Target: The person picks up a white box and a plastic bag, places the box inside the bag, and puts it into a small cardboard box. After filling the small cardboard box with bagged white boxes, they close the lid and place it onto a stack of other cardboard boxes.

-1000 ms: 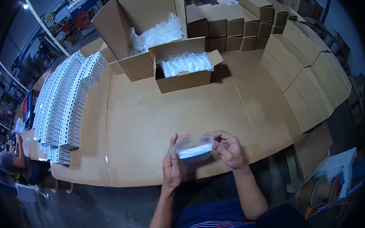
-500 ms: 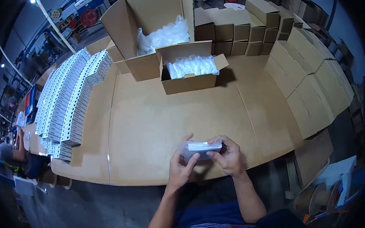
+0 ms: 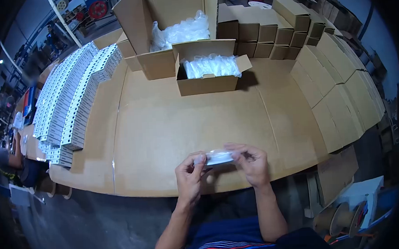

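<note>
A small white packet in clear plastic wrap (image 3: 219,157) is stretched level between my two hands, just above the near part of the table. My left hand (image 3: 189,177) pinches its left end between thumb and fingers. At the other end, my right hand (image 3: 254,165) grips it with the thumb in front and fingers behind. What lies inside the wrap I cannot make out. Beyond my hands stands an open carton (image 3: 208,85) holding a row of similar plastic-wrapped packets (image 3: 212,66).
A larger open box (image 3: 160,65) with clear plastic bags (image 3: 181,33) stands at the back. Stacked white boxes (image 3: 74,95) line the left side; brown cartons (image 3: 338,94) are piled right and back right. A person (image 3: 14,156) sits far left.
The packet has been turned and wrapped narrower, its loose plastic now folded in. My left hand has shifted slightly left, and the view has tilted a little.
</note>
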Available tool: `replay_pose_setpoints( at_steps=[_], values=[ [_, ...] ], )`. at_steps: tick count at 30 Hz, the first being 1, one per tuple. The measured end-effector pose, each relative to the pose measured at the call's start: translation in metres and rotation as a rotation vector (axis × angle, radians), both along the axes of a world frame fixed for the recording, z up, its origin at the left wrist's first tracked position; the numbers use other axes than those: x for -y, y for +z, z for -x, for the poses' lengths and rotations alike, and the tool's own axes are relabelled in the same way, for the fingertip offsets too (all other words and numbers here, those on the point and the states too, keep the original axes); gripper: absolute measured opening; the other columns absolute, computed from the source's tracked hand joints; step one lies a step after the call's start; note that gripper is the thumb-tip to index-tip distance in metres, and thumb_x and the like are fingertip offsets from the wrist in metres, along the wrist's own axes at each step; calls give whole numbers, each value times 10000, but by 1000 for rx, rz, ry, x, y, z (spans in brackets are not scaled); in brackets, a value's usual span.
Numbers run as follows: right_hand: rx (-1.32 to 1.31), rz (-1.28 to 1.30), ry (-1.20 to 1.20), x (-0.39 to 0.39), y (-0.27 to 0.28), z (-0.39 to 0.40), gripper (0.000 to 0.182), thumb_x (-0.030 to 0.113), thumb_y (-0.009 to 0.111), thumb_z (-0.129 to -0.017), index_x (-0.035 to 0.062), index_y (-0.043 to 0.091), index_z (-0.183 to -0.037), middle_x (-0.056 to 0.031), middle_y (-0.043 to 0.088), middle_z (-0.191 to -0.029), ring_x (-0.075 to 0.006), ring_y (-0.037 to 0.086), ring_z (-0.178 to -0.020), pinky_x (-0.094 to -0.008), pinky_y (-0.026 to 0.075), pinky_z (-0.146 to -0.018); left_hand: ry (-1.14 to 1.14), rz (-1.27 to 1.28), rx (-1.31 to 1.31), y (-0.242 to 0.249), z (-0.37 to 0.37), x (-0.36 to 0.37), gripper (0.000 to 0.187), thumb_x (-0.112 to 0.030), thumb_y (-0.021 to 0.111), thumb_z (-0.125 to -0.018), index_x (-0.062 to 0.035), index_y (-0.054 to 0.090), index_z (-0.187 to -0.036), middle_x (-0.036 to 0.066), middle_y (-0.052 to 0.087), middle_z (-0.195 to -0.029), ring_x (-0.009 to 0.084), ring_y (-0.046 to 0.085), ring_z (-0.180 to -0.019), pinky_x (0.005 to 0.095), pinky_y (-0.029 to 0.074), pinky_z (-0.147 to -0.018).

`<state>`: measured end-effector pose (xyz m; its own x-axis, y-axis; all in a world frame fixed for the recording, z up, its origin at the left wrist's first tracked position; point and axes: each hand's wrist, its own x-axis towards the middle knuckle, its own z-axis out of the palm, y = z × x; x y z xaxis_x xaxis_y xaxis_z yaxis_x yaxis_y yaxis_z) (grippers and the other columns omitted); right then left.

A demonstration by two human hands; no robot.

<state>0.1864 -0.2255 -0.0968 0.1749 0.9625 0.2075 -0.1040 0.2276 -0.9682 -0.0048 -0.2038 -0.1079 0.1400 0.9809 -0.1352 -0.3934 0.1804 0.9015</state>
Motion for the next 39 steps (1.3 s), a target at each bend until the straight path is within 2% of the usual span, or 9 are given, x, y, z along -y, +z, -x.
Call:
replay_pose_setpoints(
  at_steps=[5, 8, 17, 20, 23, 27, 30, 34, 39],
  values=[
    [-61, -233, -17, 0, 9, -4, 132, -22, 749, -888, 2, 765, -1017, -145, 734, -1151, -227, 691, -1054, -350, 510, -959, 33, 25, 36, -7, 8, -6, 208, -150, 616, -1051, 43, 688, -1072, 78, 678, -1010, 173, 692, -945, 435, 638, -861],
    [331, -140, 128, 0, 10, -6, 254, -26, 798, -833, 51, 785, -1075, -151, 737, -1088, -194, 698, -941, -326, 543, -825, 109, 43, 90, 12, -7, -2, 200, -186, 669, -1033, 8, 719, -1042, 9, 670, -874, 20, 517, -689, 180, 441, -601],
    [358, -23, 89, -1, 14, -5, 291, -5, 847, -775, -20, 753, -1050, -142, 763, -1056, -262, 725, -1056, -371, 560, -946, -60, 119, 202, -3, 15, -5, 252, -247, 478, -1117, -23, 563, -1037, 50, 651, -963, 114, 645, -890, 309, 593, -825],
    [339, -51, 50, -3, 11, -11, 278, 16, 859, -761, -7, 755, -1018, -131, 768, -1080, -285, 701, -1123, -387, 535, -998, 164, -27, 64, -6, 10, -2, 158, -159, 563, -1067, -32, 555, -1161, 138, 655, -1083, 222, 646, -1068, 394, 587, -914],
    [502, -65, -6, -5, 19, -14, 289, 16, 864, -737, 3, 757, -1005, -103, 776, -1053, -295, 665, -1195, -407, 518, -1032, 346, -817, -775, 22, 12, -3, 266, -36, 682, -954, -32, 572, -1196, 187, 650, -1157, 294, 602, -1184, 471, 511, -1038],
    [516, -131, 88, -8, 21, -13, 308, -1, 866, -708, 20, 754, -995, -109, 752, -1169, -343, 587, -1304, -450, 462, -1096, -28, -1046, -952, 33, 10, -9, 376, 24, 774, -827, -51, 636, -1168, 134, 705, -1121, 321, 664, -1161, 559, 418, -1128],
    [584, -230, 99, -10, 25, -16, 343, 23, 878, -686, 76, 777, -1009, -99, 689, -1309, -333, 552, -1335, -456, 483, -1066, -51, -967, -778, 15, 16, -14, 442, 4, 803, -803, -76, 648, -1209, 88, 718, -1154, 295, 691, -1114, 581, 440, -1114],
    [400, -123, 106, -8, 23, -16, 332, 56, 889, -696, 80, 772, -1006, -111, 682, -1260, -335, 580, -1272, -441, 498, -1036, -139, -801, -656, 16, 27, -13, 429, 33, 769, -822, -57, 625, -1216, 97, 743, -1127, 290, 677, -1184, 611, 301, -1201],
    [731, -282, 173, -15, 39, -21, 310, 56, 864, -735, 51, 716, -1007, -92, 712, -1106, -296, 666, -1054, -396, 551, -900, -222, -767, -650, 15, 37, -25, 394, -28, 785, -829, -67, 658, -1199, 78, 728, -1145, 294, 653, -1201, 625, 240, -1226]
  ],
)
